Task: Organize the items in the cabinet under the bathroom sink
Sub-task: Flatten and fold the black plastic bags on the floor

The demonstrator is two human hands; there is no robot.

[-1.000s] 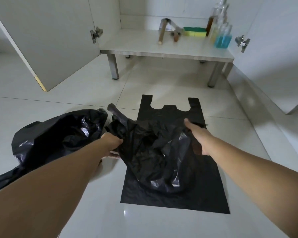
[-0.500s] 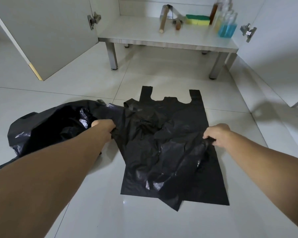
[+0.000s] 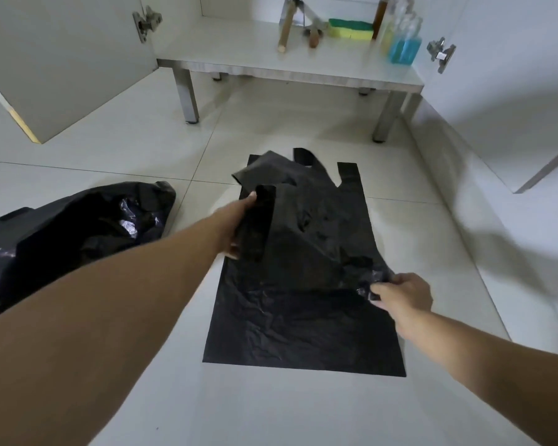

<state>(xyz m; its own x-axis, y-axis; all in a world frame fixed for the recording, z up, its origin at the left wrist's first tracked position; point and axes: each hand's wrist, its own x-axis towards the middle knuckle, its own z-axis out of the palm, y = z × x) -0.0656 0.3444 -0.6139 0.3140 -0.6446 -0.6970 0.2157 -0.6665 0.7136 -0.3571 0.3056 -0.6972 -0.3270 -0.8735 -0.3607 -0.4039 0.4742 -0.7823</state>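
Black bag [image 3: 306,239] taut between hands

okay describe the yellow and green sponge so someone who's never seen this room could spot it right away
Look inside the open cabinet, on its white shelf raised on metal legs. Toward the back right lies the sponge, flat, between the wooden-handled tools and the bottles. It alone is yellow with a green top.

A home bathroom: tiled floor [image 3: 142,149], open white cabinet [image 3: 271,56] holding sponge [image 3: 350,29] and soap bottles [image 3: 403,43].
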